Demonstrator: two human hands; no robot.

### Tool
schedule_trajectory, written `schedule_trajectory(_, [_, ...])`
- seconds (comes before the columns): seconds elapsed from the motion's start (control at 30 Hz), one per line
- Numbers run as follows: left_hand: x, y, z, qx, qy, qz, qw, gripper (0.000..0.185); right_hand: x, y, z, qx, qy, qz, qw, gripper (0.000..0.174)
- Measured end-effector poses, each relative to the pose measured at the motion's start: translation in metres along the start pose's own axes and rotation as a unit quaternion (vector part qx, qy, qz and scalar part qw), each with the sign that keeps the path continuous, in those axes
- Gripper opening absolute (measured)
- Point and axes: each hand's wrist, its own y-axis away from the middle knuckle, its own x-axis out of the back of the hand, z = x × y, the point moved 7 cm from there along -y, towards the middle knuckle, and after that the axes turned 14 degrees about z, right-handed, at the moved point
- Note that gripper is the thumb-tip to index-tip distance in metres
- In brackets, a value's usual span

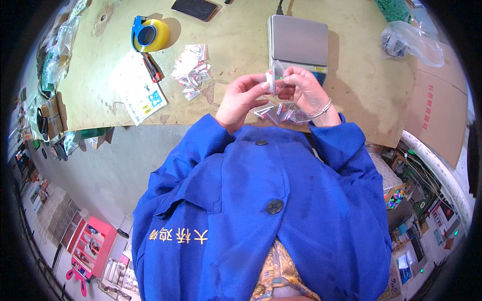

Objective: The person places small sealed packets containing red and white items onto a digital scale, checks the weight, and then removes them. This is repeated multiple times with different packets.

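Both my hands meet over the near edge of the table, around a small clear zip bag with white and red small parts inside. My left hand pinches the bag's left side between thumb and fingers. At its upper right part, my right hand grips the clear plastic; whether the bag's mouth is sealed cannot be seen. Just below the hands lie several similar filled bags, partly covered by the right hand. Farther left, a loose heap of such small bags rests on the table.
A digital scale stands beyond my right hand. Leftward are a tape dispenser, a red and black utility knife and a printed sheet. A phone lies at the back. Cardboard and a clear plastic bag are at right.
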Motion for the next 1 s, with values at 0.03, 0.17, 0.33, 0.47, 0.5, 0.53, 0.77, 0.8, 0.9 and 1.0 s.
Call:
schedule_trajectory(0.03, [-0.004, 0.001, 0.001, -0.005, -0.023, -0.004, 1.0, 0.031, -0.003, 0.004, 0.005, -0.008, -0.012, 0.006, 1.0, 0.004])
schedule_trajectory(0.17, [0.007, 0.01, 0.005, -0.021, -0.061, 0.045, 0.997, 0.02, -0.014, 0.019, 0.016, 0.024, 0.0, 0.01, 1.0, 0.006])
schedule_trajectory(0.33, [0.021, 0.019, 0.003, -0.021, -0.033, 0.067, 0.997, 0.014, -0.024, 0.026, 0.024, 0.063, -0.033, 0.01, 0.997, 0.016])
schedule_trajectory(0.47, [0.022, 0.022, 0.001, 0.0, 0.018, 0.063, 0.998, 0.014, -0.024, 0.027, 0.024, 0.09, -0.02, 0.034, 0.995, 0.023])
schedule_trajectory(0.5, [0.021, 0.022, 0.0, 0.001, 0.013, 0.056, 0.998, 0.014, -0.025, 0.028, 0.023, 0.099, -0.012, 0.03, 0.995, 0.023])
schedule_trajectory(0.53, [0.019, 0.022, -0.001, 0.002, 0.01, 0.049, 0.999, 0.015, -0.024, 0.03, 0.023, 0.107, -0.001, 0.029, 0.994, 0.023])
schedule_trajectory(0.77, [0.021, 0.026, -0.006, 0.015, 0.012, 0.04, 0.999, 0.017, -0.02, 0.036, 0.027, 0.114, 0.001, 0.038, 0.993, 0.02])
schedule_trajectory(0.8, [0.022, 0.027, -0.006, 0.019, 0.007, 0.045, 0.999, 0.016, -0.019, 0.036, 0.028, 0.115, 0.003, 0.043, 0.992, 0.02])
schedule_trajectory(0.9, [0.025, 0.03, -0.006, 0.027, 0.001, 0.055, 0.998, 0.016, -0.019, 0.037, 0.03, 0.117, 0.002, 0.052, 0.992, 0.019])
schedule_trajectory(1.0, [0.027, 0.033, -0.005, 0.035, 0.006, 0.061, 0.998, 0.017, -0.02, 0.038, 0.03, 0.121, -0.003, 0.053, 0.991, 0.018])
